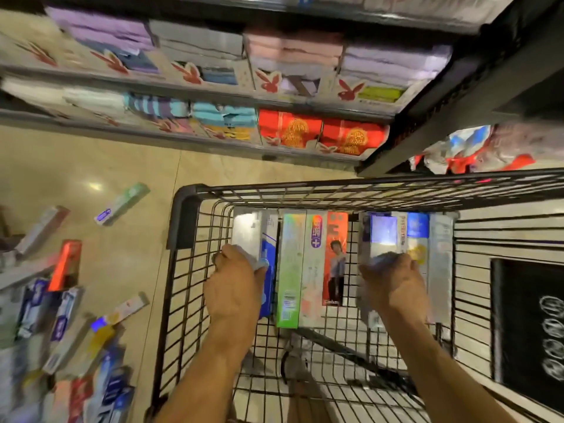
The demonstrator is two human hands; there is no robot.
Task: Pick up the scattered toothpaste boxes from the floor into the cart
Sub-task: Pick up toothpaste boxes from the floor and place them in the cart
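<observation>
Toothpaste boxes (290,270) lie side by side in one row on the wire bottom of the black shopping cart (189,215), long sides touching, ends toward the far wall. From the left the row reads: silver-and-blue box (253,233), green box (291,257), white box (316,270), orange box (335,236) (a standing figure is printed on it), then a small gap and a second group at the right.

Left hand (235,285): inside the cart, fingers curled over the near part of the silver-and-blue box, gripping it.

Right hand (393,285): inside the cart, fingers curled over the silver box (381,233) that leads the right group. Motion blur is heavy here, so it appears to hold that box alone, though I cannot confirm it.

Many more boxes remain on the beige tiled floor (122,160) left of the cart: a jumbled floor pile (61,325) along the left edge, a red-orange box (65,264) above it, and a pale green box (122,203) lying apart, nearer the shelving.

Beyond the cart stand store shelves (213,96) carrying folded towels, with red gift packs (320,134) on the lower tier.
</observation>
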